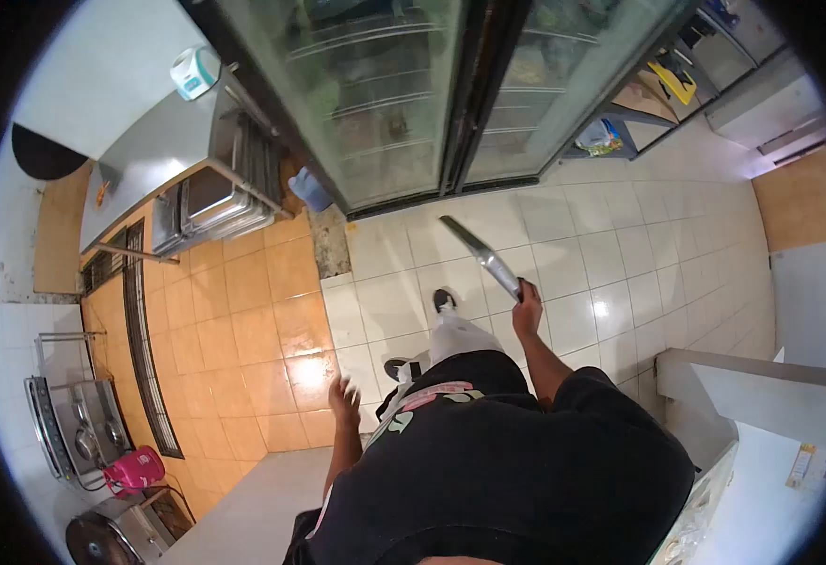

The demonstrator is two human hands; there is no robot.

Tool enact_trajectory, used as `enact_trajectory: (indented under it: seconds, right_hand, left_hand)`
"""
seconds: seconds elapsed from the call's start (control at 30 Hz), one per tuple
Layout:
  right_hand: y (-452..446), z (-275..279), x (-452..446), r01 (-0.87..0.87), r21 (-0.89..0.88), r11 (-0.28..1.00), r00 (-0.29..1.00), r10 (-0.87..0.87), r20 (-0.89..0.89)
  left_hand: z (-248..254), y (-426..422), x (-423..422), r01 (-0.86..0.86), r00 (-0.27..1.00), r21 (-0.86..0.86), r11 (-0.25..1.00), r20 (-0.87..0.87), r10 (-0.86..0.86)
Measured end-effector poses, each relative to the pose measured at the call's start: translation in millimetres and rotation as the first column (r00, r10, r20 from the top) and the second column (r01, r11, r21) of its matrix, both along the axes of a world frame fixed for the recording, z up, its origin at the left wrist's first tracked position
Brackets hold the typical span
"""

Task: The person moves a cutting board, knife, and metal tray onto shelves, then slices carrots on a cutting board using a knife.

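Observation:
My right hand [528, 311] is closed around the near end of a long, narrow, shiny metal object [496, 266]. It points forward and to the left, silver close to my fingers and darker green-grey toward its far end. Whether it is a blade or a flat metal piece seen edge-on, I cannot tell. Down by my left side, my left hand [344, 399] hangs with its fingers apart and nothing in it, slightly blurred. Both hands are above the floor, at either side of my black shirt [488, 452].
Ahead stands a glass-door fridge [389, 141]. To the left, a steel table [163, 155] has metal trays [229, 212] beneath it. A stove [88, 424] and pink container [135, 471] are lower left. A counter [752, 386] stands right. Orange tiles [253, 330] meet white tiles [620, 245].

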State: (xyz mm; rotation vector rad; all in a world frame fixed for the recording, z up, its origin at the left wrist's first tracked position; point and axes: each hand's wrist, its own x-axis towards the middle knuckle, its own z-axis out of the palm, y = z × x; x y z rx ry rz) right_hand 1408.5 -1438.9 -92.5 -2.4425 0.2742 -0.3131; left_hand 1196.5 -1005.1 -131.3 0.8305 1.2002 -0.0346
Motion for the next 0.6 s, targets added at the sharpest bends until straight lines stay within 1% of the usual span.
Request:
enact_trajectory:
  seconds: [0.03,0.07,0.1,0.17,0.2,0.23,0.27,0.3,0.33,0.37,0.4,0.43,0.47,0.5,0.53,0.57,0.6]
  right_hand:
    - [-23,2,7,0.087,0.022,0.996,0.995,-0.086,-0.043]
    - [-50,-17,15,0.167,-0.065,0.984,0.985,-0.164,0.054]
    - [-78,-20,26,0.315,0.019,0.949,0.949,-0.314,-0.027]
    - [-125,-24,56,0.586,0.151,0.796,0.805,-0.551,-0.221]
    - [-140,-18,70,0.681,0.336,0.651,0.722,-0.674,-0.159]
    - [-168,-28,81,0.685,0.513,0.518,0.661,-0.737,-0.138]
    - [-210,-55,96,0.641,0.671,0.373,0.596,-0.793,-0.129]
    - [-260,-75,112,0.554,0.802,0.222,0.532,-0.836,-0.136]
    - [-310,-77,124,0.643,0.742,0.192,0.486,-0.850,-0.201]
    - [-335,-58,143,0.719,0.678,0.151,0.431,-0.863,-0.265]
    - [-365,-34,159,0.726,0.667,0.168,0.436,-0.862,-0.257]
    - [-393,-18,175,0.619,0.774,0.135,0.428,-0.884,-0.188]
    - [-426,-22,191,0.555,0.722,0.413,0.469,-0.872,0.138]
    - [-489,-51,219,0.503,0.777,0.380,0.427,-0.890,0.159]
    - [-484,4,248,0.616,0.742,0.264,0.283,-0.953,0.104]
    - [-485,59,260,0.470,0.853,0.227,0.389,-0.921,0.030]
    - [-493,90,279,0.357,0.914,0.190,0.410,-0.912,0.029]
  left_hand:
    - [-13,0,-36,-0.049,0.998,0.030,0.998,-0.048,0.050]
    - [-17,0,-73,-0.048,0.997,0.049,0.998,-0.050,0.051]
    - [-20,-6,-100,-0.071,0.994,0.057,0.996,-0.075,0.075]
    - [-17,-30,-135,-0.198,0.964,0.077,0.977,-0.167,0.209]
    - [-14,-48,-141,-0.263,0.938,0.092,0.960,-0.207,0.276]
    - [-12,-68,-138,-0.315,0.916,0.098,0.944,-0.228,0.330]
    - [-12,-91,-125,-0.356,0.900,0.092,0.930,-0.232,0.368]
    - [-14,-112,-112,-0.398,0.884,0.090,0.913,-0.229,0.408]
    - [-14,-132,-96,-0.416,0.880,0.075,0.906,-0.217,0.422]
    - [-15,-150,-74,-0.425,0.886,0.046,0.904,-0.184,0.426]
    - [-18,-167,-51,-0.438,0.891,0.003,0.899,-0.134,0.434]
    - [-22,-180,-23,-0.429,0.903,-0.046,0.902,-0.061,0.426]
    - [-22,-193,7,-0.371,0.928,-0.072,0.926,0.018,0.373]
    - [-14,-207,44,-0.281,0.954,-0.070,0.957,0.090,0.286]
    - [9,-225,84,-0.097,0.988,0.016,0.995,0.121,0.094]
    - [22,-237,116,0.056,0.982,0.090,0.994,0.172,-0.071]
    - [34,-248,148,0.142,0.977,0.124,0.982,0.144,-0.160]
